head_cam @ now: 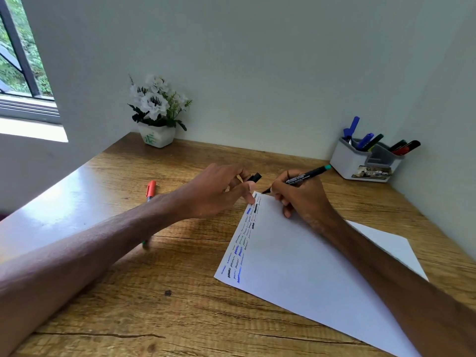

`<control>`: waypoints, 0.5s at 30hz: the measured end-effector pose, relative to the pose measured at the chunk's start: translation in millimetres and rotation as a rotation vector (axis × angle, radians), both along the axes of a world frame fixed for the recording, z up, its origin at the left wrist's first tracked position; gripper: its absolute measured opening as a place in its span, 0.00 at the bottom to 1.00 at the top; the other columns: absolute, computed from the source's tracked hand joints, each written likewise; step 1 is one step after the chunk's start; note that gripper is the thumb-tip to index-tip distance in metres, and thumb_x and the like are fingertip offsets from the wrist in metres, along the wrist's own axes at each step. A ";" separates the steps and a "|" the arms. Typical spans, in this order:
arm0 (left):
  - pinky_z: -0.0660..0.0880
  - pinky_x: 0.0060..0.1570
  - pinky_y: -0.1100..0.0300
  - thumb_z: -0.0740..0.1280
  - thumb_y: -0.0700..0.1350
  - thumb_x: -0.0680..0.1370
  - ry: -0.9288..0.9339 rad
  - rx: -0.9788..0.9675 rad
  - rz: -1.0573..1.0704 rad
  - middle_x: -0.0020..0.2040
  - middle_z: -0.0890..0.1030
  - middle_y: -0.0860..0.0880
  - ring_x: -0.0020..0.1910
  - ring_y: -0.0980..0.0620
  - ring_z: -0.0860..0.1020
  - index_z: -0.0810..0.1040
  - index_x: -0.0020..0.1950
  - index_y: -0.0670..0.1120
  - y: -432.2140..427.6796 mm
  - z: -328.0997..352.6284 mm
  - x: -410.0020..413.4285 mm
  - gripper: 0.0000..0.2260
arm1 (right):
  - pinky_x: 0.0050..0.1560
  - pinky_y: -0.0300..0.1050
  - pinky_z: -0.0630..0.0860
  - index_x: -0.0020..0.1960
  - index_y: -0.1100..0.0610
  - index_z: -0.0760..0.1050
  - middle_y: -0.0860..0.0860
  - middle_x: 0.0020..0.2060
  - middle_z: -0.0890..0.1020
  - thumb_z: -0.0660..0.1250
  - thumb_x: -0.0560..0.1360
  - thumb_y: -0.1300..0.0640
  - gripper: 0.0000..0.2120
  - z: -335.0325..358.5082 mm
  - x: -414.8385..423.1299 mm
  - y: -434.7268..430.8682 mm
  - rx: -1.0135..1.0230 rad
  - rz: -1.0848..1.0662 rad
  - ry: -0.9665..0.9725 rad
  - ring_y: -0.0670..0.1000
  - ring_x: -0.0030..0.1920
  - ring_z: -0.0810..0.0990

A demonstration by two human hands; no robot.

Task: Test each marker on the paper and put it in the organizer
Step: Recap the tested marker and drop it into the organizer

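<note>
Right hand point(296, 199) grips the black teal-ended marker point(306, 175), whose long axis points toward the grey-white plastic organizer point(365, 161); left hand point(219, 191) pinches its black cap point(255, 177).

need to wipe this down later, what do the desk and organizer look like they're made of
Desk: wood or wood-look laminate, going by the printed-looking grain and knots; smooth semi-gloss, since it reflects window light. Organizer: looks like moulded plastic, white shell with grey insert, matte.
</note>
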State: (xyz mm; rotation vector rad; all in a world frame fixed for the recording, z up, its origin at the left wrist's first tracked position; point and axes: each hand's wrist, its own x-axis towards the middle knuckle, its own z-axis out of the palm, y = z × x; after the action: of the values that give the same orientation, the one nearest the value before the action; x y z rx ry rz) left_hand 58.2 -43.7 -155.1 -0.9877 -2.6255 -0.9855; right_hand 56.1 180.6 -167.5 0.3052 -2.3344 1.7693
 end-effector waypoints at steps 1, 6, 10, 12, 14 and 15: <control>0.67 0.37 0.76 0.63 0.51 0.85 0.000 0.002 0.000 0.48 0.88 0.58 0.34 0.71 0.78 0.78 0.58 0.46 0.0 -0.2 -0.1 0.10 | 0.23 0.41 0.72 0.37 0.64 0.80 0.55 0.29 0.80 0.70 0.72 0.67 0.05 1.0 0.2 1.6 -0.069 -0.005 0.003 0.50 0.26 0.74; 0.68 0.40 0.77 0.66 0.52 0.82 0.057 0.051 0.037 0.50 0.86 0.58 0.44 0.70 0.79 0.80 0.57 0.50 -4.4 -0.3 -3.3 0.09 | 0.29 0.43 0.78 0.51 0.62 0.86 0.59 0.39 0.85 0.74 0.76 0.63 0.05 15.4 3.1 6.9 -0.298 0.043 0.006 0.50 0.35 0.80; 0.69 0.43 0.79 0.72 0.51 0.79 0.108 0.105 0.081 0.49 0.85 0.61 0.48 0.70 0.80 0.82 0.55 0.51 -11.2 1.9 -8.2 0.06 | 0.30 0.44 0.79 0.55 0.66 0.83 0.62 0.43 0.84 0.68 0.80 0.63 0.09 28.2 6.1 7.5 -0.380 0.144 0.031 0.52 0.38 0.81; 0.69 0.44 0.80 0.73 0.50 0.79 0.120 0.120 0.089 0.47 0.83 0.64 0.48 0.72 0.80 0.82 0.54 0.52 -12.6 2.1 -9.0 0.06 | 0.29 0.44 0.78 0.54 0.66 0.83 0.62 0.42 0.84 0.66 0.80 0.65 0.09 31.4 8.6 7.9 -0.379 0.173 0.048 0.53 0.37 0.80; 0.69 0.44 0.80 0.74 0.49 0.78 0.135 0.123 0.089 0.47 0.83 0.63 0.48 0.71 0.80 0.82 0.53 0.52 -12.6 1.8 -9.0 0.06 | 0.28 0.44 0.78 0.52 0.66 0.84 0.62 0.40 0.83 0.65 0.80 0.66 0.09 32.1 10.5 7.1 -0.351 0.191 0.059 0.53 0.36 0.79; 0.69 0.44 0.80 0.74 0.49 0.78 0.145 0.121 0.085 0.48 0.84 0.62 0.49 0.71 0.80 0.82 0.53 0.52 -12.4 1.6 -9.4 0.06 | 0.28 0.44 0.77 0.52 0.66 0.84 0.62 0.40 0.83 0.65 0.80 0.67 0.09 31.0 10.8 6.0 -0.332 0.198 0.062 0.53 0.35 0.79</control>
State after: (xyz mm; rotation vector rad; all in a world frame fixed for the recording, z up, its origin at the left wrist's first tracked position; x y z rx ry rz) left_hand 48.9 -56.1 -153.4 -0.8773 -2.4376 -0.9998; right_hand 66.9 186.6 -136.5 0.5413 -1.9819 2.1639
